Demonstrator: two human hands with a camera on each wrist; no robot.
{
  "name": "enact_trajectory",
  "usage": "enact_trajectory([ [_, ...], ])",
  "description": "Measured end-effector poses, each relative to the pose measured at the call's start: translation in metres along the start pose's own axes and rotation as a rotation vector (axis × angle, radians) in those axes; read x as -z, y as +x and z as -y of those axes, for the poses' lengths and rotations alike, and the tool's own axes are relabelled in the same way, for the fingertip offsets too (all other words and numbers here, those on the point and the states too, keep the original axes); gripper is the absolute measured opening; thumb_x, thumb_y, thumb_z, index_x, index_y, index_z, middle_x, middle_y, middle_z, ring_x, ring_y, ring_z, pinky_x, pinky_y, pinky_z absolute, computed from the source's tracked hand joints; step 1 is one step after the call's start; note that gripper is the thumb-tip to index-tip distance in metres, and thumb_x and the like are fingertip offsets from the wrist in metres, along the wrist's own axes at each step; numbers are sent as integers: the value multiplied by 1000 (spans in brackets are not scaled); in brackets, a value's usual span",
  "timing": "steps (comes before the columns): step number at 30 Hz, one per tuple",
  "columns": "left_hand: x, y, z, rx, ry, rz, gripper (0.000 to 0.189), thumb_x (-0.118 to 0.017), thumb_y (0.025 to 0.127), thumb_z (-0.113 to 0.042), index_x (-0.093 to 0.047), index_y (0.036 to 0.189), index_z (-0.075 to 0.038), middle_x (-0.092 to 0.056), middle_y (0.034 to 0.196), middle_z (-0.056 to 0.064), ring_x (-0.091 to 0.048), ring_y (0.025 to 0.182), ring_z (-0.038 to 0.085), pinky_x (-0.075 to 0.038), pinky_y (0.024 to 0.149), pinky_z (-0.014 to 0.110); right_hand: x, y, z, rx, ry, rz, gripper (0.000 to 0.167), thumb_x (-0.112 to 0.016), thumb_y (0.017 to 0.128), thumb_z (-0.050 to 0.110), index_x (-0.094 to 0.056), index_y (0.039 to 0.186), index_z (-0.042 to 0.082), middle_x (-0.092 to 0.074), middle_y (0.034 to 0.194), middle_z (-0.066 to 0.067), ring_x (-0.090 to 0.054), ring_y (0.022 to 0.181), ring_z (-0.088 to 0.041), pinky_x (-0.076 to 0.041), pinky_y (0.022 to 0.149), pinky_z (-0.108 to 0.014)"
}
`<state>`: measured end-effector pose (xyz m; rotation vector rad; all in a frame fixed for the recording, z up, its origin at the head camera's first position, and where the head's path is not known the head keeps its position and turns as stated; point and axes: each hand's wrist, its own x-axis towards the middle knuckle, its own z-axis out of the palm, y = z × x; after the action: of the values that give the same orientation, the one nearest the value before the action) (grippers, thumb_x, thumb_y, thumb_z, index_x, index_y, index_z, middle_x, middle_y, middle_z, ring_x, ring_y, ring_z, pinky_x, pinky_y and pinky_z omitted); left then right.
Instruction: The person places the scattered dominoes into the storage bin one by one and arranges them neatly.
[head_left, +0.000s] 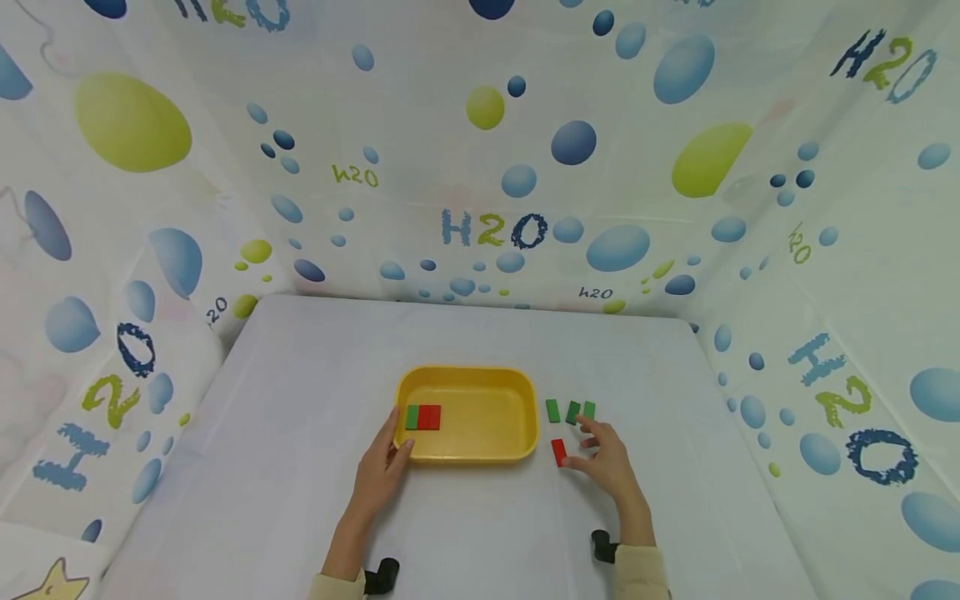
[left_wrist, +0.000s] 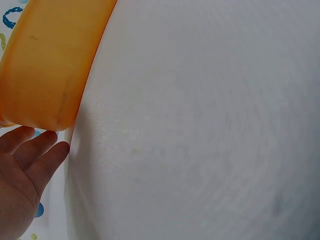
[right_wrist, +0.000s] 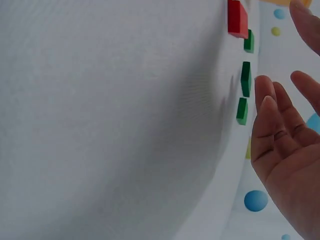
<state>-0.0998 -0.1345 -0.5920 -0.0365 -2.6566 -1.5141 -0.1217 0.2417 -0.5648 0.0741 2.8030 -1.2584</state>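
Note:
A yellow plastic tray [head_left: 483, 421] sits on the white table. Inside it, near the left wall, a green block [head_left: 412, 417] and two red blocks [head_left: 429, 417] stand side by side in a row. My left hand [head_left: 381, 475] touches the tray's lower left corner; the left wrist view shows straight fingers [left_wrist: 37, 150] against its outer wall. To the right of the tray, my right hand [head_left: 609, 461] hovers with thumb and fingers spread apart, holding nothing. Its thumb is close to a loose red block [head_left: 558, 452], its fingertips near several green blocks [head_left: 552, 411].
The white tabletop [head_left: 300, 400] extends around the tray on all sides. Behind and beside it hang white curtains [head_left: 420, 150] printed with blue and green drops. A black wrist mount [head_left: 604, 546] sits at each sleeve.

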Motion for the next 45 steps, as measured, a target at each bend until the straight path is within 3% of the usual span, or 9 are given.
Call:
enact_trajectory([
  [17,0,-1,-1,2,1,-5,65,-55,100,-27,-25,156,-10,-33,157,17,-36,142,36,-44,106,51,-10,2,-6,-69,-33,54,74,-87,70,8,-56,137,13,-58,121,-9,-56,97,-20,-55,86,-34],
  [30,-1,-1,2,-9,5,-9,65,-54,101,-28,-24,156,-11,-33,157,18,-36,143,36,-43,106,50,-18,6,-10,-33,-81,106,72,-86,70,7,-58,135,18,-54,118,-3,-48,97,-17,-51,82,-27],
  [45,-2,-1,3,-27,17,-24,65,-55,100,-25,-25,156,-10,-34,157,18,-37,141,36,-44,105,51,-21,6,-12,-21,-93,119,66,-84,71,3,-62,131,18,-50,112,-3,-48,100,-20,-51,88,-35],
])
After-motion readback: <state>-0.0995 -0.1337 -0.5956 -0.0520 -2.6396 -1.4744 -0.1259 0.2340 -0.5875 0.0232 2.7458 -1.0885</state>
